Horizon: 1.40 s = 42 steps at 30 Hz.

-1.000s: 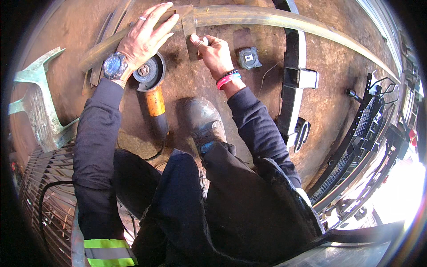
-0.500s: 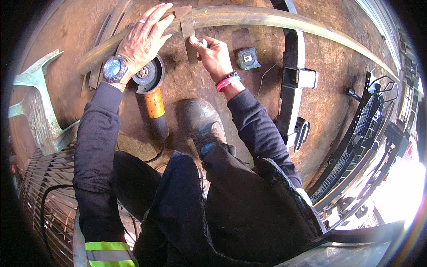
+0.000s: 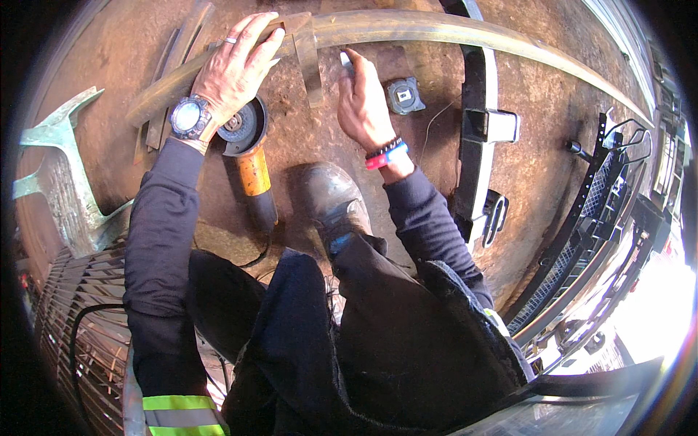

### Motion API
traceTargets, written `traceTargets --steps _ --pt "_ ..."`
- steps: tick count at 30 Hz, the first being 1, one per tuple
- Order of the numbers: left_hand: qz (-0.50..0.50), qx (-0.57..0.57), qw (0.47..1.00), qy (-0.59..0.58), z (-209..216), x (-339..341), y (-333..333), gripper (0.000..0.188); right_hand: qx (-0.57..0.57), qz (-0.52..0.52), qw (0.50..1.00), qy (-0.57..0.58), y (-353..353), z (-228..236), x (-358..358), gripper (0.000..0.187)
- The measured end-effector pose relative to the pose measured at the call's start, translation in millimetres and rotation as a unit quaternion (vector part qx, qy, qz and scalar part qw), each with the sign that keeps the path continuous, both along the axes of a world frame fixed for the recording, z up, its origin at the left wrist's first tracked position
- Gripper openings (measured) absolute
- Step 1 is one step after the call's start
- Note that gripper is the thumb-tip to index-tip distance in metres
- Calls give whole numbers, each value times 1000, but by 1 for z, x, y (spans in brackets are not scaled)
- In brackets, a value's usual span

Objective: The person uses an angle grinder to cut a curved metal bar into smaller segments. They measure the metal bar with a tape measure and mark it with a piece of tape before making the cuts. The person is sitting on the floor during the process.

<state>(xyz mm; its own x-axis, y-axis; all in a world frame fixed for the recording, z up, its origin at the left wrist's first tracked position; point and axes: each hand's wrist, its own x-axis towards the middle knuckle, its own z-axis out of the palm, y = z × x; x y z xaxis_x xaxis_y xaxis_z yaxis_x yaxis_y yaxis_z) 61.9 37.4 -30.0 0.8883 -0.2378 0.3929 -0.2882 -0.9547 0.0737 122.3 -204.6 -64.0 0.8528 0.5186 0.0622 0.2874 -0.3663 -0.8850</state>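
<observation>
A long, curved metal tube [image 3: 429, 27] runs across the top of the view. My left hand [image 3: 234, 64] lies over its left part, fingers stretched out and slightly apart. Its fingertips reach a bent metal strip [image 3: 308, 64] that crosses the tube and hangs down on the near side. Just right of the strip, and apart from it, my right hand [image 3: 363, 105] pinches a small white piece of what looks like chalk [image 3: 345, 60]. Close to that hand lies a grey tape measure [image 3: 405, 96]. An angle grinder [image 3: 252, 171] with an orange body rests below my left hand.
My boot [image 3: 333, 190] stands on the rusty brown surface. At the left is a pale green steel beam [image 3: 62, 182], above a metal grille [image 3: 80, 305]. A black and white bar [image 3: 476, 138] passes under the tube. Black mesh-panelled parts [image 3: 574, 240] lie at the right.
My right hand has drawn away from the strip, moving right and turning upward with the white piece. My left hand stays over the tube, shifted only slightly.
</observation>
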Motion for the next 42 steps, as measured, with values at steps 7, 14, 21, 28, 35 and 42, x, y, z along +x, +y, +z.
traceTargets --steps 7,14,21,28,35,42 --pt "0 -7 1000 4 2 -2 1 61 -31 -49 997 -60 23 50 -2 28" --pt "10 -2 1000 -5 5 -1 -2 49 -30 -21 981 -193 46 42 10 14" --pt "8 -4 1000 -7 3 0 -1 50 -40 4 976 -213 45 32 8 14" --pt "1 -29 999 -22 8 0 -1 44 -149 -6 980 -135 5 -2 -32 15" --pt "26 -198 979 39 15 11 4 17 144 46 979 135 -9 -5 -14 18" --pt "114 -341 896 261 21 33 45 19 290 -28 925 243 3 58 -21 12"
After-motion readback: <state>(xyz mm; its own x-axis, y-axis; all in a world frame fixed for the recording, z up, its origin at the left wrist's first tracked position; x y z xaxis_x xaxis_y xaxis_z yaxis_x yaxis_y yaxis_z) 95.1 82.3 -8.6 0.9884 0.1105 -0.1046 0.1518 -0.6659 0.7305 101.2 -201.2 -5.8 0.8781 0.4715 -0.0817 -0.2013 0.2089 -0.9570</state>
